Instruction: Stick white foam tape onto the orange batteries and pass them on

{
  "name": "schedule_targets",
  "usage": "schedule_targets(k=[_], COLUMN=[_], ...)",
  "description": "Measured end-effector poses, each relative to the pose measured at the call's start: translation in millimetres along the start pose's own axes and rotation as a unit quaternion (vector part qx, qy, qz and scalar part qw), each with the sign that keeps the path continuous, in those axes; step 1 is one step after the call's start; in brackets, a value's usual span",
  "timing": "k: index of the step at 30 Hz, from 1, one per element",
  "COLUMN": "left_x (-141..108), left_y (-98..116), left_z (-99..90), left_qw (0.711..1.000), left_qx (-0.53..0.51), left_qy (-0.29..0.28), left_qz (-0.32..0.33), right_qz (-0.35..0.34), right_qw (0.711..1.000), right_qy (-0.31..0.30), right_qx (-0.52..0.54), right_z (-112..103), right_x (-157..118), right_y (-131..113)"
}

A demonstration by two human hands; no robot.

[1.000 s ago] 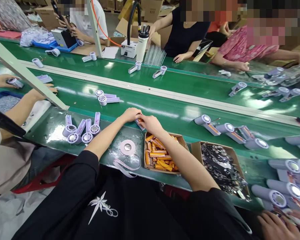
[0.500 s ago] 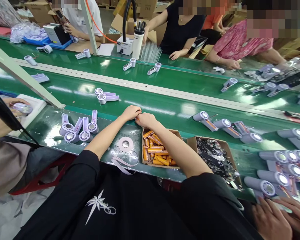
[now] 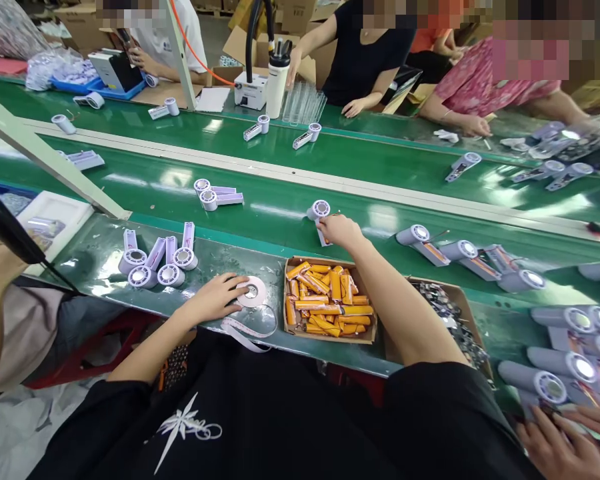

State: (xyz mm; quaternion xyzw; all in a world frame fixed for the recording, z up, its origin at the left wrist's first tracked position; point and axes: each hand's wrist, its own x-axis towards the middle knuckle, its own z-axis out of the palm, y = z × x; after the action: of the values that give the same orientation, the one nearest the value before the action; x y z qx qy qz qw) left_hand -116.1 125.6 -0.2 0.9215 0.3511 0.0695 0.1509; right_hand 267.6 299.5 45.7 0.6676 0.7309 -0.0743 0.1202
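Observation:
My left hand [image 3: 219,297] rests on the near ledge, its fingers spread and fingertips touching a roll of pale tape [image 3: 255,292]. A loose strip of the tape curls toward my body. Out over the green belt, my right hand [image 3: 343,230] is closed on the handle of a lavender handheld fan [image 3: 321,209]. The round head of this fan points away from me, and my fingers hide part of its handle. Between my arms stands a cardboard box [image 3: 286,320] filled with orange-wrapped battery cells [image 3: 325,297].
Several lavender fan bodies [image 3: 170,275] stand on the ledge at left. Two more fans [image 3: 209,200] lie on the belt. To the right are fan units [image 3: 460,249] and a box of black parts [image 3: 437,303]. Co-workers' hands [image 3: 563,437] work at both sides and across.
My hands were together at the belt's near edge and have parted. The left has come back to the tape roll; the right has moved out over the belt with the handheld fan.

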Motion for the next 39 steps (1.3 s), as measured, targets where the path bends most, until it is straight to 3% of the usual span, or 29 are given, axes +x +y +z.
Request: schedule_targets(k=[4,8,12,16,18,19,21,23,25,27,31,33,34,36,38,39], left_x=[6,15,20,22,19,17,12,8,7,10,20,24,26,29,33,34], left_y=[5,12,20,30,35,38,42,45,44,39,26,24,24,27,32,34], left_z=[0.2,-13.4,-30.7,-40.4,-41.5,-41.5,-41.2,-41.3,-41.5,-41.1,-38.7,-38.0,-37.8,-37.5,-36.5,-35.6], left_qw=[0.999,0.998,0.993,0.976,0.969,0.968,0.967,0.966,0.963,0.958,0.939,0.933,0.933,0.936,0.939,0.941], left_qx=[0.051,0.049,0.016,0.028,0.032,0.030,0.024,0.019,0.020,0.018,-0.004,-0.015,-0.020,-0.029,-0.037,-0.040], left_qy=[0.011,0.021,0.105,0.199,0.227,0.236,0.246,0.253,0.265,0.285,0.341,0.353,0.353,0.348,0.341,0.336], left_qz=[0.002,0.027,0.048,0.085,0.091,0.084,0.061,0.049,0.046,0.027,-0.049,-0.061,-0.061,-0.052,-0.038,-0.030], right_qz=[-0.001,0.023,0.043,0.048,-0.020,-0.080,-0.187,-0.220,-0.229,-0.264,-0.332,-0.331,-0.311,-0.216,-0.093,-0.055], right_qw=[1.000,1.000,0.999,0.998,0.986,0.959,0.858,0.770,0.733,0.746,0.859,0.881,0.890,0.922,0.952,0.962], right_qy=[-0.010,-0.004,-0.005,0.026,0.057,0.049,-0.064,-0.159,-0.188,-0.176,-0.133,-0.132,-0.111,0.003,0.132,0.165], right_qx=[-0.004,-0.009,0.001,0.024,0.156,0.266,0.474,0.577,0.613,0.586,0.365,0.311,0.314,0.321,0.259,0.213], right_z=[6,7,-1,-17,-19,-17,-7,10,26,38,41,36,33,30,34,37], right_x=[3,-1,-13,-50,-84,-103,-142,-175,-197,-210,-222,-222,-219,-208,-193,-186], right_y=[1,3,5,-11,-28,-39,-62,-86,-108,-123,-129,-117,-109,-89,-72,-65])
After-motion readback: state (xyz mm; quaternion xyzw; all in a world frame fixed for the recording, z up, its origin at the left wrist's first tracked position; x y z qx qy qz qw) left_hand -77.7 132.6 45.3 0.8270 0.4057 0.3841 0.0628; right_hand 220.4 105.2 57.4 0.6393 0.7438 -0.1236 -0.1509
